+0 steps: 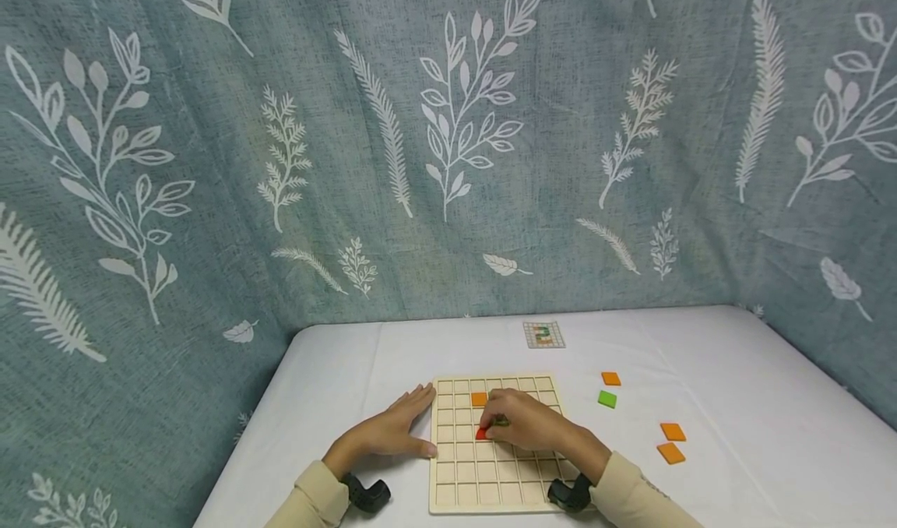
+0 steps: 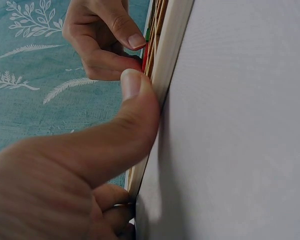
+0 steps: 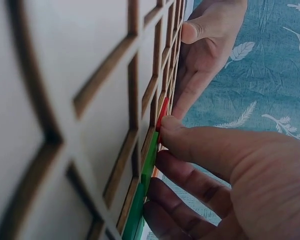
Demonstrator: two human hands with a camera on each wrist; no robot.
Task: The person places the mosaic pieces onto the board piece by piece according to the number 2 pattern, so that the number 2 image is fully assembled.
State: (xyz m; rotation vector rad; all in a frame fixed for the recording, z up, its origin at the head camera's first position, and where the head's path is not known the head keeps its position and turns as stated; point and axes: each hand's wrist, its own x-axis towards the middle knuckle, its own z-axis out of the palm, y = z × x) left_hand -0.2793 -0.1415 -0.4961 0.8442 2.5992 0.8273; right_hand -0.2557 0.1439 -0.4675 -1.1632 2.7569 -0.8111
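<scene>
A pale wooden grid board [image 1: 466, 497] lies on the white table. My right hand [image 1: 522, 419] is over its middle, thumb and fingers pinching a red square tile [image 1: 480, 435] at a grid cell. The right wrist view shows the thumb against this red tile [image 3: 163, 111], with a light green tile [image 3: 149, 159] and a darker green tile [image 3: 135, 215] close by in the grid. An orange tile [image 1: 479, 399] sits in a cell farther back. My left hand [image 1: 394, 428] rests along the board's left edge, fingers spread, its thumb touching the rim.
Right of the board lie a loose green tile [image 1: 607, 399] and several orange tiles, one nearest the front [image 1: 671, 453]. A small card with a coloured grid pattern [image 1: 543, 335] lies behind the board. A leaf-patterned curtain [image 1: 392, 279] hangs behind the table.
</scene>
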